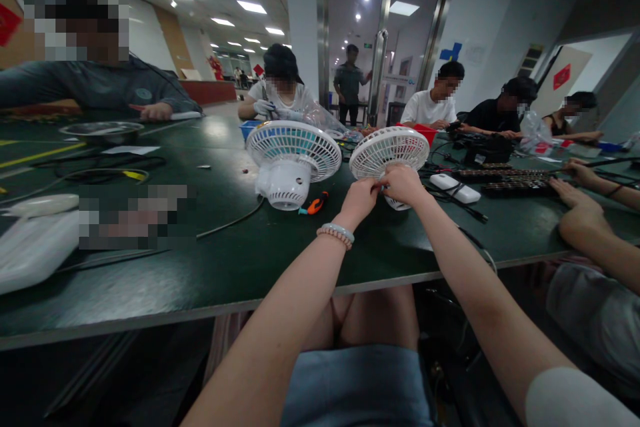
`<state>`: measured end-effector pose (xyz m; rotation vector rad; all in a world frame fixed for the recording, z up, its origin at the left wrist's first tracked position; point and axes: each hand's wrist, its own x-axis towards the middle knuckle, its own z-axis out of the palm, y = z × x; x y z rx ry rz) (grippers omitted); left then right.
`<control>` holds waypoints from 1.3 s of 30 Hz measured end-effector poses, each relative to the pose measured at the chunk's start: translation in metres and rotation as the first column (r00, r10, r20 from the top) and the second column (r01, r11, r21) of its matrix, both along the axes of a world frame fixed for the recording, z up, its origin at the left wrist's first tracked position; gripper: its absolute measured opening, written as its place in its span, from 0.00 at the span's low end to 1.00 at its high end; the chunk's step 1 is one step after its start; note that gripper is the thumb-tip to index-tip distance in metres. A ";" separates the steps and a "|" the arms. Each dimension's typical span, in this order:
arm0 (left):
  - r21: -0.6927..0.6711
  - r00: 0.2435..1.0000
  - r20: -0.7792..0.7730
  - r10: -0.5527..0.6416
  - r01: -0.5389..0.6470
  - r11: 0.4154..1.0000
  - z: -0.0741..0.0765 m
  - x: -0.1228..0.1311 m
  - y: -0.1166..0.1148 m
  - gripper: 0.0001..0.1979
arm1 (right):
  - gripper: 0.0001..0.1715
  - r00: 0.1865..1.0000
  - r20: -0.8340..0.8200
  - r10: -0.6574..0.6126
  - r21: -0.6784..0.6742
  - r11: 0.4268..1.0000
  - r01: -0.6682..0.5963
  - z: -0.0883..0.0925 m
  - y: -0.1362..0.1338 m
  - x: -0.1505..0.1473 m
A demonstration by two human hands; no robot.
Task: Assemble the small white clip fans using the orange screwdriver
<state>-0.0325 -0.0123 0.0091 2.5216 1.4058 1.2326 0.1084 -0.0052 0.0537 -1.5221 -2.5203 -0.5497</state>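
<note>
A white fan (pixel 390 150) with a round grille lies in front of me on the table, its back towards me. Across its motor housing rests my right hand (pixel 404 185), fingers curled on the fan and partly covering the housing. My left hand (pixel 361 199), with beaded bracelets at the wrist, is closed at the housing's left side. Its fingertips meet those of the right hand; whatever lies between them is too small to make out. A second white fan (pixel 295 153) sits to the left, touched by neither hand. Beside its base lies an orange and black screwdriver (pixel 316 203).
Right of the fans are a white box-shaped device (pixel 455 188), cables (pixel 463 203) and dark strips (pixel 505 180) near another person's hands (pixel 573 193). A metal bowl (pixel 103 132) and a white plastic-wrapped item (pixel 37 240) are at left. Several people sit around the green table (pixel 240 273).
</note>
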 end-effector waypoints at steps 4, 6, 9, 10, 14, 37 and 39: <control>-0.021 1.000 0.001 0.012 -0.012 1.000 0.001 0.000 -0.002 0.10 | 0.17 1.000 0.005 -0.014 -0.002 1.000 0.014 0.000 0.000 -0.001; -0.016 0.999 0.030 0.038 -0.037 0.999 0.001 0.000 -0.002 0.09 | 0.16 1.000 0.010 -0.014 0.007 1.000 0.014 0.000 0.000 0.000; -0.005 0.996 0.053 0.076 -0.076 0.997 -0.001 0.000 -0.001 0.09 | 0.16 1.000 0.020 -0.004 0.024 1.000 0.003 -0.001 0.001 0.000; -0.003 0.995 0.050 0.082 -0.082 0.997 -0.001 0.000 -0.001 0.10 | 0.16 1.000 0.022 -0.003 0.028 1.000 0.002 -0.001 0.001 0.000; -0.003 0.998 0.007 0.059 -0.059 0.998 -0.002 -0.001 -0.001 0.12 | 0.16 1.000 0.021 -0.003 0.029 1.000 0.002 -0.001 0.000 0.001; 0.107 0.912 -0.252 0.323 -0.306 0.946 0.011 -0.018 -0.007 0.14 | 0.16 1.000 0.022 0.002 0.030 1.000 -0.002 -0.001 0.001 0.001; 0.124 0.843 -0.279 0.461 -0.444 0.887 0.012 -0.029 -0.005 0.14 | 0.16 1.000 0.020 0.008 0.029 1.000 -0.009 -0.001 0.001 0.001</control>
